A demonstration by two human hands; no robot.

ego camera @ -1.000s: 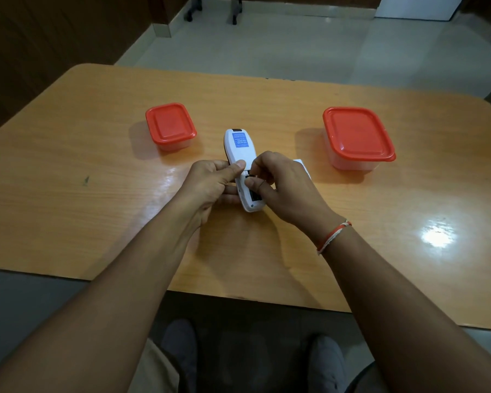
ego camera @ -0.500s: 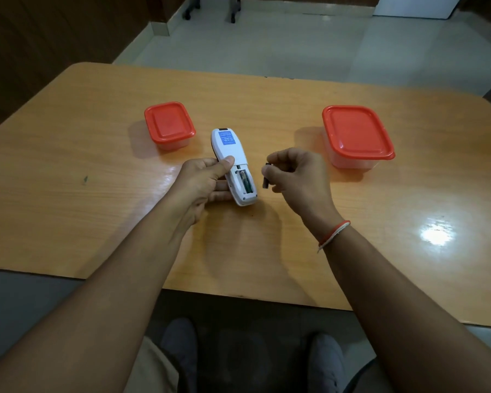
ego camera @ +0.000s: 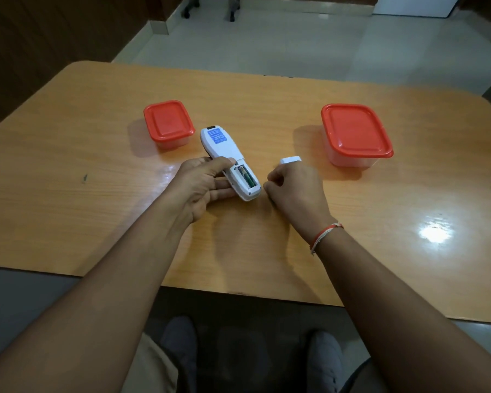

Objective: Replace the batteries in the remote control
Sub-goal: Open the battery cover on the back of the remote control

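Observation:
A white remote control (ego camera: 227,154) lies back-up on the wooden table (ego camera: 68,194), its battery compartment (ego camera: 245,178) open with a green battery inside. My left hand (ego camera: 204,185) grips the remote's left side, thumb on its back. My right hand (ego camera: 292,191) is low over the table just right of the remote's near end. Its fingers are pinched shut around the battery it lifted out, which they now hide. The white battery cover (ego camera: 291,159) lies on the table just beyond my right hand.
A small red-lidded container (ego camera: 168,123) stands beyond the remote on the left. A larger red-lidded container (ego camera: 355,131) stands to the right. The table's near edge runs below my forearms, with my shoes on the floor under it.
My right hand pulled a dark battery out of the remote, moved right and dropped toward the table. My left hand turned the remote's far end to the left. The cover came into view.

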